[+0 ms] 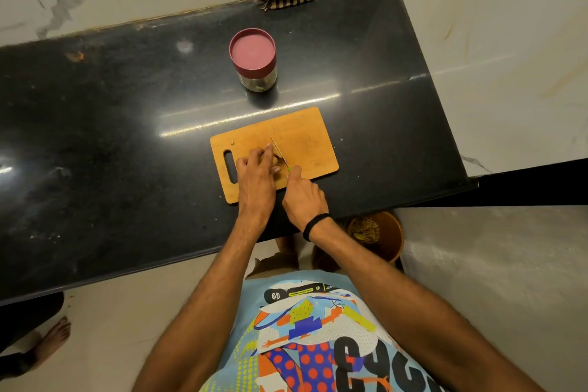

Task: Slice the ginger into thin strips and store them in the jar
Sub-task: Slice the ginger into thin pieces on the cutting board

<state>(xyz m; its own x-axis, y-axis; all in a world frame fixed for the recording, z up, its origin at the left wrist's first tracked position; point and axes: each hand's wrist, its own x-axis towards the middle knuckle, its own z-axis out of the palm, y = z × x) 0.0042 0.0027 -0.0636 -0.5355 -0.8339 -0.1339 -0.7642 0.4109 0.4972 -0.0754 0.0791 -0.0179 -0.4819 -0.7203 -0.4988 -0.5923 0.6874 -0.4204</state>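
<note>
On cutting board: ginger pinned under curled fingers of left hand. Fingers of right hand clamped on knife, blade just beside left fingertips. Lidded jar stands behind board.

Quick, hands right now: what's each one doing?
Left hand: fingers curled on the ginger, holding it on the cutting board.
Right hand: gripping the knife.

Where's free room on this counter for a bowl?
Black counter left of the wooden chopping board; a narrower strip between board and maroon-lidded glass jar. Crowded: board's middle: left hand holding ginger, right hand gripping green-handled knife.
</note>
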